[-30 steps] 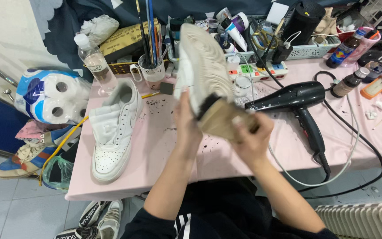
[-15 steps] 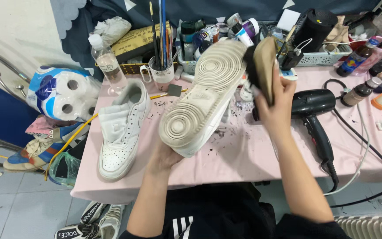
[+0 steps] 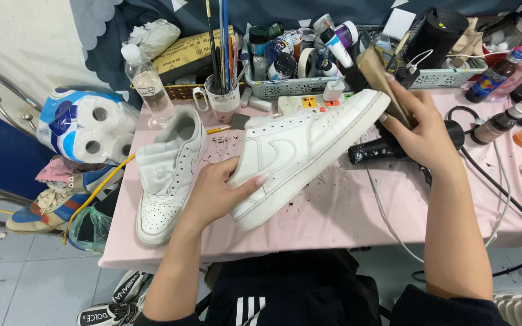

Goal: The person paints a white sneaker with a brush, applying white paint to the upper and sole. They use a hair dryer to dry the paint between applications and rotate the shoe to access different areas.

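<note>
My left hand [image 3: 215, 194] grips the heel end of a white sneaker [image 3: 300, 151] held above the pink table [image 3: 345, 217], its side facing up and its toe pointing up right. My right hand [image 3: 421, 130] holds a tan wooden-backed brush [image 3: 380, 75] against the toe of that sneaker. A second white sneaker [image 3: 167, 172] lies on the table to the left, sole down.
A black hair dryer [image 3: 388, 148] with its cord lies under my right hand. Behind stand a mug of paintbrushes [image 3: 222, 99], a plastic bottle [image 3: 146, 84], a tray of tubes and jars [image 3: 309, 60] and small bottles [image 3: 499, 124]. Toilet rolls [image 3: 86, 127] and worn shoes sit left of the table.
The held sneaker has turned from sole up to side up and dropped lower. My right hand with the brush stays at its toe.
</note>
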